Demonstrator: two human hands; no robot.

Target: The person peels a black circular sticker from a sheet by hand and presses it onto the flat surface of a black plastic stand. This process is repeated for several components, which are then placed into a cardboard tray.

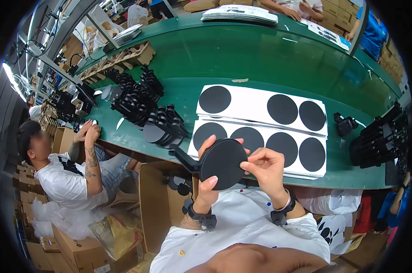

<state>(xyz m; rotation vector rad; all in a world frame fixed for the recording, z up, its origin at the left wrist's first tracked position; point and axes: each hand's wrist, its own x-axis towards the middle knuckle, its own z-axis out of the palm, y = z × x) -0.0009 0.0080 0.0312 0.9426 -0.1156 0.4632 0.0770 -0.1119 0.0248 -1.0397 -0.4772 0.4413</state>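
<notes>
My left hand (207, 194) grips a black stand (186, 159) by its round base, thumb in front and fingers behind. The stand's bent arm points to the left. A flat black round pad (224, 164) covers the face of the base. At the pad's right edge my right hand (268, 167) is closed, thumb and forefinger pinched against it. Whether the pad is fully stuck down, I cannot tell. Just beyond lie stacked white sheets (250, 98) bearing black round pads (282, 109). One place in the far row shows plain white.
Black stands (138, 98) crowd the green table (178, 91) at the left, and more black parts (376, 141) stand at the right. An open cardboard box (158, 204) sits below the table edge. A co-worker (69, 173) sits at the left. Paper stacks (240, 14) lie on the far ledge.
</notes>
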